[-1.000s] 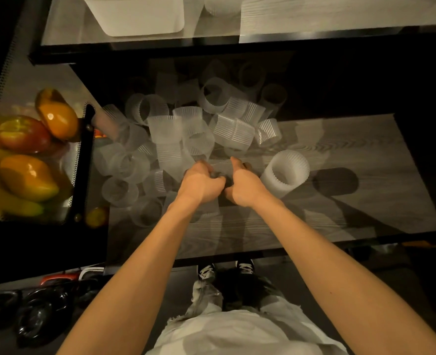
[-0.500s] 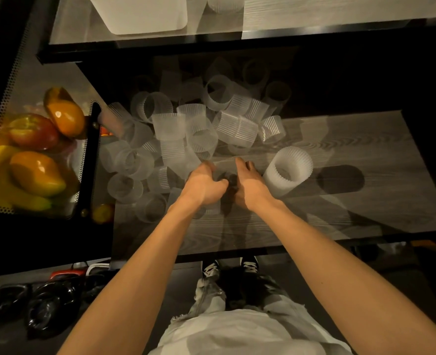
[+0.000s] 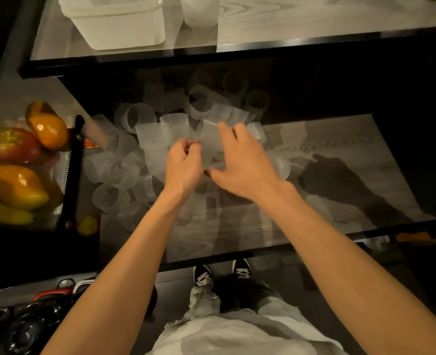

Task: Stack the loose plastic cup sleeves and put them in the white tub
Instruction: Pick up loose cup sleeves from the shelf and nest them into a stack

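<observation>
Early going at the lower surface (image 3: 327, 139): my left hand (image 3: 183, 166) and right hand (image 3: 242, 165) meet over one sleeve (image 3: 210, 147), lifted just in front of the loose pile (image 3: 124, 170).

My right fingers (image 3: 227, 129) reach over the sleeve's far side with the thumb under its near edge, so that hand holds it. My left fingers (image 3: 186, 147) are curled tight against its left rim. Blur keeps me from saying whether they pinch this sleeve or another one.

Most of the job looks to be ahead. Dozens of sleeves lie scattered, some on their sides, some with the mouth up, spreading back into the dark under the upper surface. The white tub (image 3: 124, 34) sits up there, well apart from my hands, and I cannot tell what is in it. A ribbed stack (image 3: 199, 14) stands just beside it, which suggests some nesting is done.

The held sleeve is a short tube. Its ribs run roughly away from me, so I judge its axis points toward the back of the pile, tilted a little to the right.
</observation>
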